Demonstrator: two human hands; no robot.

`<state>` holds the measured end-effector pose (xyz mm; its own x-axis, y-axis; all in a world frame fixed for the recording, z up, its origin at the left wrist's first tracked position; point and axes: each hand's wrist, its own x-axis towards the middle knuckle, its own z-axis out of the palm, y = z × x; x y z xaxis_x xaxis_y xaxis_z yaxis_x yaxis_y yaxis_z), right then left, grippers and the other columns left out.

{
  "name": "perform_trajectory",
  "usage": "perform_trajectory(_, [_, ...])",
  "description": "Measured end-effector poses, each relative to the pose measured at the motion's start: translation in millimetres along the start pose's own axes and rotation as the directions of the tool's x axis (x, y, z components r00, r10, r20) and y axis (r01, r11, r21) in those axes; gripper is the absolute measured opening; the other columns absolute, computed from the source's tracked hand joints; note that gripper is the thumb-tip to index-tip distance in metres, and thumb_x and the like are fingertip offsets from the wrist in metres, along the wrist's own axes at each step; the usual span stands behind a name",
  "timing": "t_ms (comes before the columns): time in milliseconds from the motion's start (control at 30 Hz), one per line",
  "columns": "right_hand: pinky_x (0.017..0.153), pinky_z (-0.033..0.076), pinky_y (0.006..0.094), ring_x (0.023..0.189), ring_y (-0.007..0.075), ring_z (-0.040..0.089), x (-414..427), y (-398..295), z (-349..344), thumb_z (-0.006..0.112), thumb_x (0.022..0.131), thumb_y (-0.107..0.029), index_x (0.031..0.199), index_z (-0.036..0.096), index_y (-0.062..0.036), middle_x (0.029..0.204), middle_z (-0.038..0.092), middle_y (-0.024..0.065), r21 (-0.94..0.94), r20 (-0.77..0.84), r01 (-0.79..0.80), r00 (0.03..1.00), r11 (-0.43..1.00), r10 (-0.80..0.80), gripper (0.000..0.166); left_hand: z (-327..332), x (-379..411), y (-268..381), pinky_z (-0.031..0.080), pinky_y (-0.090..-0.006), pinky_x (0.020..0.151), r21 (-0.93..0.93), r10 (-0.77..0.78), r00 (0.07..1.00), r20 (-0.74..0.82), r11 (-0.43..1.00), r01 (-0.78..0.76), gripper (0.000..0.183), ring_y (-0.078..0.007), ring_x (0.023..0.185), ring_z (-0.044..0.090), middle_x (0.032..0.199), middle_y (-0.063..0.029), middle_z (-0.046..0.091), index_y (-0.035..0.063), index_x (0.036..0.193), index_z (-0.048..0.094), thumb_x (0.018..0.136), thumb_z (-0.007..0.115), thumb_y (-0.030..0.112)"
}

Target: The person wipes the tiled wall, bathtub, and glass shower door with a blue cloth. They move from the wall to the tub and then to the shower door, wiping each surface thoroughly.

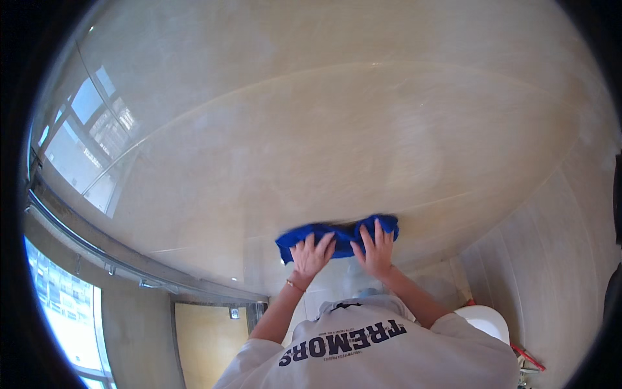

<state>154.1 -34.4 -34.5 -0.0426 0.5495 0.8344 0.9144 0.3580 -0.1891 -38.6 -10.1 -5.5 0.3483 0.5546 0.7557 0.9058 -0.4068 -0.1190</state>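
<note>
Against a glossy beige wall (340, 146) lies a crumpled blue cloth (344, 247), bunched into a wide strip. My left hand (311, 254), with a thin bracelet at its wrist, presses on the cloth's left part, fingers spread. On the cloth's right part rests my right hand (376, 250), fingers bent over the fabric and thumb pointing inward. Both forearms reach up from my white shirt (364, 345), which bears dark lettering. The cloth's upper edge looks blurred, and the palms' undersides are hidden.
A metal-framed edge (116, 262) curves along the left, above a bright window (68, 311). A yellowish door-like panel (209, 345) stands lower left. At lower right are a white rounded fixture (483, 321) and a red stick-like object (528, 358). Pale wall tiles (529, 233) adjoin on the right.
</note>
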Motion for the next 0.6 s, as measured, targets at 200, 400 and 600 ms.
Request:
perform_trajectory(200, [0.097,0.031,0.0538,0.108,0.0359,0.048,89.4,-13.0,-9.7,0.063,0.084,-0.036,0.123,0.063,-0.0203,0.135,0.048,0.0195,0.027,-0.292,0.033,0.956,0.999,-0.024,0.042,-15.4,57.9,-14.1,0.011,-0.0667,0.102,-0.005,-0.039,0.949,-0.314,0.999,0.039,0.052,-0.0571,0.118,0.031,0.140,-0.0387,0.028,0.0131,0.128,0.055,0.082,0.063,0.037])
perform_trajectory(400, [0.070,0.046,0.0411,0.078,0.0159,0.061,-16.1,22.2,47.2,0.064,0.078,-0.032,0.096,0.070,-0.0212,0.114,0.065,0.0004,-0.033,0.030,0.329,0.944,0.944,-0.328,0.022,48.0,-37.6,-10.2,0.040,-0.0382,0.050,-0.061,0.157,0.978,-0.137,0.984,-0.167,0.034,-0.0224,0.066,0.059,0.104,-0.0105,0.062,0.0254,0.096,0.068,0.069,0.071,0.046])
perform_trajectory(600, [0.054,0.044,0.0289,0.064,0.0110,0.056,-106.2,39.3,52.0,0.069,0.075,-0.024,0.103,0.070,-0.0189,0.101,0.066,-0.0076,0.124,0.398,0.379,0.828,0.917,-0.395,0.028,59.2,-136.9,-4.2,0.041,-0.0419,0.069,-0.199,0.115,0.866,0.486,0.980,-0.018,0.024,-0.0168,0.065,0.061,0.113,0.0031,0.062,0.0239,0.109,0.064,0.086,0.061,0.030])
